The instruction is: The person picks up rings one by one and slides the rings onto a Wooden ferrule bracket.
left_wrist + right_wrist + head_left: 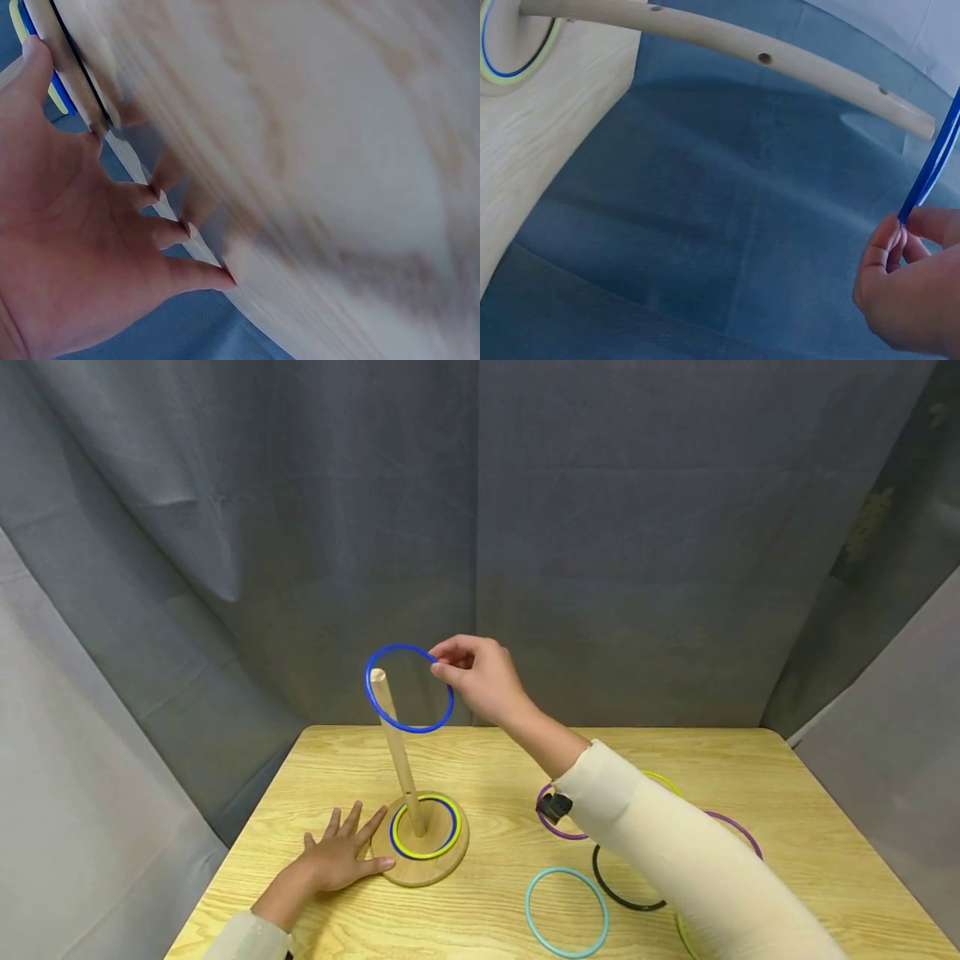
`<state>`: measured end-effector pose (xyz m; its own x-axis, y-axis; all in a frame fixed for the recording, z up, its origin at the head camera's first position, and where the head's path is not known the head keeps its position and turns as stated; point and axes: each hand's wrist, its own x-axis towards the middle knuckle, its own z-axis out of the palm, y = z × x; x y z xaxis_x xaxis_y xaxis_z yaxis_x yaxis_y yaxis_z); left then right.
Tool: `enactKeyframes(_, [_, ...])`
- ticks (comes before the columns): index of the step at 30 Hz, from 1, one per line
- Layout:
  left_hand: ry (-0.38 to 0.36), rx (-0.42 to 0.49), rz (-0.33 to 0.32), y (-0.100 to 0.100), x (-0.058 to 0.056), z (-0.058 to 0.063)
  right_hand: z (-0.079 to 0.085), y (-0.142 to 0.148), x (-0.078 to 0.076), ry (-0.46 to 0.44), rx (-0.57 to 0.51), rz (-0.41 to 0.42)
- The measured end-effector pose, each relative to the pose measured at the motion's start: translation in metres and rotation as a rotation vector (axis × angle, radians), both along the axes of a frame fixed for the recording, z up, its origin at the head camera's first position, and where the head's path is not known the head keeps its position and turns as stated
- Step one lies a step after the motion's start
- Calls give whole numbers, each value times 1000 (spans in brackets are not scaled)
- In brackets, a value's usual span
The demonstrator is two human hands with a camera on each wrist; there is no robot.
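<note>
My right hand (480,677) pinches the right edge of a blue ring (420,729) between thumb and fingers. The ring hangs tilted at the top of a wooden peg (399,752); in the right wrist view the blue ring (934,161) is just beyond the peg's tip. A round wooden base (420,874) carries the peg, with a yellow ring (425,857) and another blue one lying around its foot. My left hand (336,860) lies palm down with fingers spread on the table, its thumb and index finger at the base's left rim.
On the wooden table's right side lie a light blue ring (528,902), a black ring (637,907), a purple ring (562,836) and a yellow ring (663,779). Another purple ring (738,827) is partly behind my right sleeve (660,843). Grey curtains (600,543) surround the table.
</note>
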<state>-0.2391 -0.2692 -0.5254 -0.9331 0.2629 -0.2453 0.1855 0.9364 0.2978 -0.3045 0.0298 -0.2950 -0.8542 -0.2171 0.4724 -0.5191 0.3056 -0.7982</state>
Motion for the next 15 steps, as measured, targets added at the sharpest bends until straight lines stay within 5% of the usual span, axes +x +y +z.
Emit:
enactKeyframes(7, [-1, 0, 0, 1, 0, 1, 1, -13, -2, -24, 101, -40])
enactKeyframes(15, [-7, 2, 3, 2, 0, 3, -29, -18, -8, -108, 179, -46])
